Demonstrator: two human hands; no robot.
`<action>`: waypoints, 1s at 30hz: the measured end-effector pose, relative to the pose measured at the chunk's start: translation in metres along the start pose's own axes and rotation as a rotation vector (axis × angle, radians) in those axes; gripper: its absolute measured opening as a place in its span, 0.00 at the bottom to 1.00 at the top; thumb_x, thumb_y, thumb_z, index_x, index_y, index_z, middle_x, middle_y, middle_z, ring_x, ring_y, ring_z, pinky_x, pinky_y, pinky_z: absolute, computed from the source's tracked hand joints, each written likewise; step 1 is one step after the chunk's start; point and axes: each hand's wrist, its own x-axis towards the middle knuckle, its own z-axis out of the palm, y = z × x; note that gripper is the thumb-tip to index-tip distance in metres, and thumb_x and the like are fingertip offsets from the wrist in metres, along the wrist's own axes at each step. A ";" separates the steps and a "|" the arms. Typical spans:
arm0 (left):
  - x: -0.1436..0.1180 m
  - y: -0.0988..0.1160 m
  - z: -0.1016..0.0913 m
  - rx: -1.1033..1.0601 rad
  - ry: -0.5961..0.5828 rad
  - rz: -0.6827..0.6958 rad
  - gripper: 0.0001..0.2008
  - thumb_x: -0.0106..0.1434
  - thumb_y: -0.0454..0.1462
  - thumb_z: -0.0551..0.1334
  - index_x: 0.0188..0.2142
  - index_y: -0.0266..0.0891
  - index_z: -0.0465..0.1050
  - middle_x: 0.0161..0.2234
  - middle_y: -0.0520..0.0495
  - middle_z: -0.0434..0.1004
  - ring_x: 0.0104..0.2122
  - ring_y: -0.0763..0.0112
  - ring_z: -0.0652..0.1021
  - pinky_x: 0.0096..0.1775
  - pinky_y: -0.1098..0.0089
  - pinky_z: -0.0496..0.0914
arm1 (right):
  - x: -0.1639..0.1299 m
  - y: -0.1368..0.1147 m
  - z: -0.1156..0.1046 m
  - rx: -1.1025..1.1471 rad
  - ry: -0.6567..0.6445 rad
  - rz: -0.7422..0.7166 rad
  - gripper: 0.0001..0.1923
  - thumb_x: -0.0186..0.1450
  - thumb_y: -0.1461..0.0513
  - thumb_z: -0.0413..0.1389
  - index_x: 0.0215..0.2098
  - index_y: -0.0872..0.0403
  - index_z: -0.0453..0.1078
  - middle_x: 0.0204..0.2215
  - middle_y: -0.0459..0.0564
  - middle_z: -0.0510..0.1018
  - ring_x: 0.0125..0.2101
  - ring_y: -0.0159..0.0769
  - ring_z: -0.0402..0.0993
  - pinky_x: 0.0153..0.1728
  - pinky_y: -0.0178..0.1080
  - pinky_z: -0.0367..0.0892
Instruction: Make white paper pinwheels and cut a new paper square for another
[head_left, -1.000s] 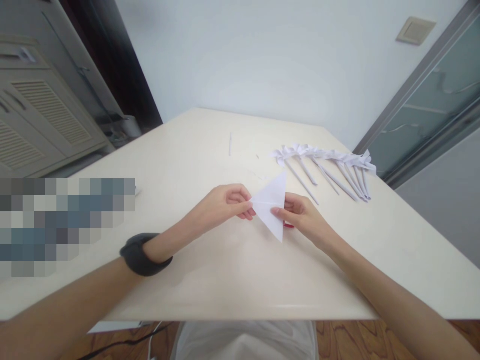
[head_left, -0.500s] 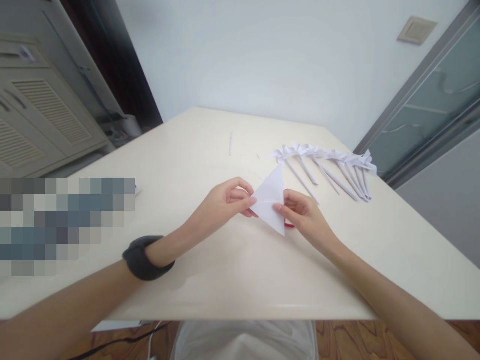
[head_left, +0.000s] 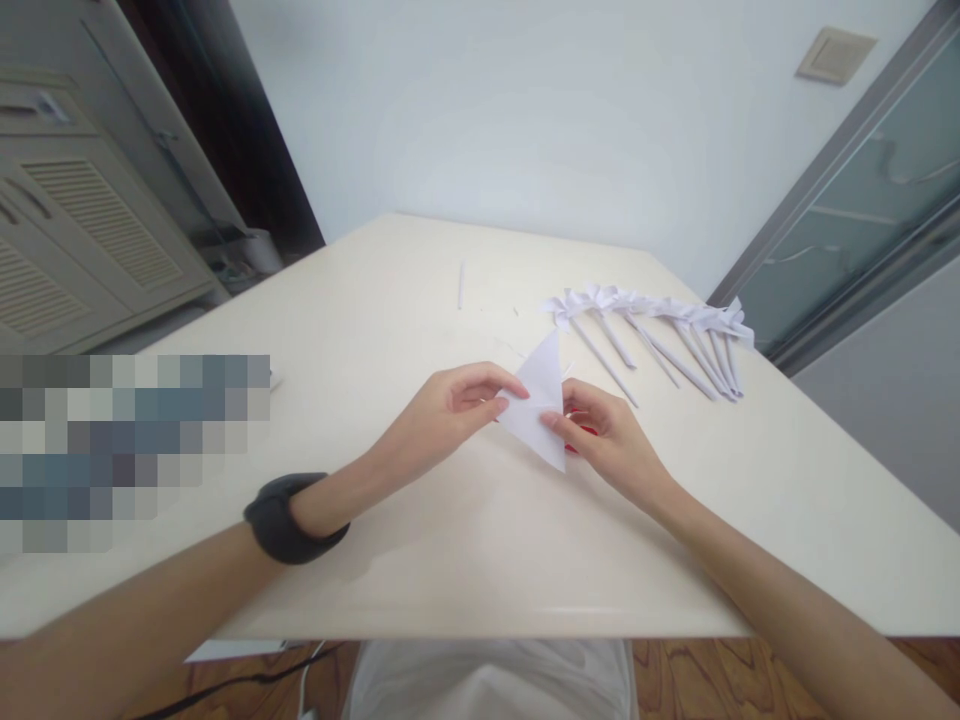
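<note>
A white paper folded into a triangle (head_left: 541, 405) is held upright just above the cream table (head_left: 420, 540), near its middle. My left hand (head_left: 450, 412) pinches the paper's left corner between thumb and fingers; a black band sits on that wrist. My right hand (head_left: 604, 440) grips the right edge, thumb on the front face. A small red object (head_left: 581, 430) shows partly behind the right hand's fingers; what it is cannot be told.
A row of several white paper flowers on rolled paper stems (head_left: 660, 335) lies at the back right of the table. A thin paper strip (head_left: 460, 284) lies farther back. A louvred cabinet (head_left: 82, 230) stands at the left, a glass door (head_left: 862, 210) at the right.
Both hands have shifted the folded paper slightly left and tilted it; the left thumb has moved farther over the paper's corner. The grip of both hands stays.
</note>
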 end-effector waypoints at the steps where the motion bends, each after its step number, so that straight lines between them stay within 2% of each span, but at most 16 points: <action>1: 0.000 0.000 0.000 0.006 0.004 -0.009 0.08 0.61 0.35 0.55 0.39 0.39 0.71 0.40 0.48 0.74 0.38 0.70 0.74 0.40 0.72 0.68 | 0.000 0.000 0.000 -0.004 -0.011 -0.025 0.06 0.64 0.59 0.51 0.36 0.53 0.66 0.31 0.46 0.71 0.32 0.32 0.68 0.32 0.34 0.64; 4: 0.000 0.002 0.001 -0.006 0.025 -0.019 0.10 0.61 0.35 0.55 0.41 0.39 0.70 0.43 0.47 0.73 0.41 0.68 0.74 0.41 0.71 0.68 | 0.001 0.000 0.001 -0.005 -0.028 -0.076 0.06 0.62 0.61 0.52 0.37 0.53 0.66 0.33 0.47 0.71 0.34 0.33 0.68 0.33 0.34 0.65; 8: 0.000 0.003 0.002 -0.024 0.052 0.000 0.10 0.59 0.35 0.58 0.42 0.39 0.68 0.42 0.46 0.72 0.41 0.68 0.73 0.41 0.71 0.68 | 0.000 0.001 -0.001 0.001 0.058 -0.075 0.04 0.63 0.61 0.52 0.36 0.53 0.65 0.32 0.46 0.71 0.31 0.31 0.67 0.32 0.33 0.65; 15: 0.001 0.002 0.001 -0.012 -0.003 -0.040 0.14 0.59 0.40 0.60 0.44 0.41 0.65 0.32 0.52 0.69 0.32 0.74 0.73 0.37 0.73 0.68 | -0.002 -0.001 -0.001 -0.093 0.150 -0.156 0.03 0.63 0.62 0.53 0.34 0.53 0.67 0.30 0.46 0.71 0.30 0.31 0.66 0.31 0.33 0.64; 19: -0.001 0.001 0.003 0.057 -0.026 -0.031 0.16 0.59 0.42 0.59 0.46 0.42 0.65 0.35 0.50 0.73 0.36 0.70 0.75 0.41 0.69 0.69 | -0.003 -0.003 0.000 -0.190 0.182 -0.245 0.02 0.62 0.63 0.53 0.33 0.53 0.67 0.28 0.46 0.71 0.28 0.31 0.66 0.28 0.33 0.62; 24: -0.002 0.000 0.006 0.219 -0.033 0.104 0.12 0.61 0.41 0.56 0.42 0.41 0.71 0.44 0.48 0.73 0.43 0.67 0.74 0.45 0.67 0.69 | -0.003 -0.003 0.001 -0.269 0.163 -0.345 0.04 0.64 0.64 0.51 0.34 0.52 0.68 0.30 0.47 0.72 0.30 0.32 0.67 0.29 0.35 0.62; 27: -0.004 0.000 0.007 0.305 -0.003 0.206 0.11 0.61 0.39 0.56 0.41 0.41 0.73 0.44 0.48 0.74 0.45 0.67 0.72 0.45 0.69 0.68 | -0.003 -0.001 0.001 -0.293 0.122 -0.408 0.06 0.64 0.64 0.51 0.36 0.52 0.70 0.33 0.48 0.73 0.32 0.33 0.68 0.30 0.35 0.63; 30: -0.006 -0.001 0.009 0.407 0.027 0.238 0.11 0.62 0.39 0.56 0.41 0.41 0.73 0.42 0.49 0.76 0.42 0.67 0.74 0.45 0.69 0.67 | -0.004 -0.001 0.002 -0.323 0.067 -0.426 0.08 0.64 0.64 0.50 0.40 0.51 0.70 0.35 0.50 0.73 0.33 0.33 0.69 0.29 0.35 0.64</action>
